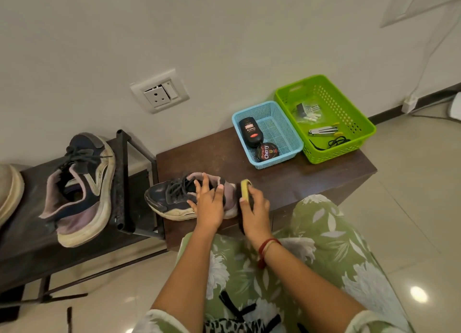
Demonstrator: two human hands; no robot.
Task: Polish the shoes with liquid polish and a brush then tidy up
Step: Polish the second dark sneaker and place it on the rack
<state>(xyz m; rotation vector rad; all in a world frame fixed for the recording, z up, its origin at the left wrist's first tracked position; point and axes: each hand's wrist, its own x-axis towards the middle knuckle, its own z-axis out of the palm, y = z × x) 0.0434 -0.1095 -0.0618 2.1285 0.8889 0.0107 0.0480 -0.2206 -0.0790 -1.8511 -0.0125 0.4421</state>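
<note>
Legible writing: "Cherry" in white across the lid of the round polish tin, lying at the near end of the blue basket. Same word, smaller and turned sideways, on the black liquid polish bottle, lying just beyond the tin and touching it; small red label on the bottle too fine to read.

Located at the near left of the brown table: dark navy shoe, toe to the left, sole down. Pressed from above by the left hand, fingers splayed wide across the collar, thumb on the toe side. Heel of the shoe hidden behind both hands.

Gripped in the right hand: brush, fingers wrapped round its yellow back, held at the heel end. Bristles mostly covered; contact with the shoe not determinable.

On the dark rack to the left: second shoe, tipped onto its side. Pale shoe cut off by the left edge.

In the green basket, right of the blue one and touching it: metal clipper, black cord, clear bag of small white pieces, print on it illegible.
</note>
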